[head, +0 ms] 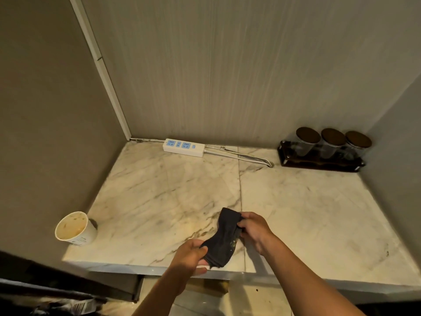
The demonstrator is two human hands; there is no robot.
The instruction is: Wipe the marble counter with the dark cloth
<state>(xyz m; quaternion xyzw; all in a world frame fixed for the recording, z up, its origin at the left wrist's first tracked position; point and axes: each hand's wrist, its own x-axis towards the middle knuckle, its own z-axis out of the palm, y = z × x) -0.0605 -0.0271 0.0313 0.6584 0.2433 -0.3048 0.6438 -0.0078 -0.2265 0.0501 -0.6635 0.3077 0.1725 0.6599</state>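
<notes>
Dark cloth [224, 238] held up over front edge of marble counter [159, 192], not pressed flat.

Stretched between left hand [192, 255] and right hand [254, 229], fingers of both clenched on its ends; yellowish crumbs already caught on fabric, probably some wiping done; faint specks at right left uncleaned.

The bench [182, 190] is white marble with grey and brownish veins, with a yellowish patch near its front edge. The cloth [224, 238] is dark grey, almost black, flecked with pale yellow specks on its lower part. At the front left corner the cup [76, 229] is white with small dark print, and beige inside. At the back edge the power strip [183, 147] is white with light blue sockets. In the back right corner the jars [332, 142] are clear with dark brown lids on a dark rack [319, 164].
</notes>
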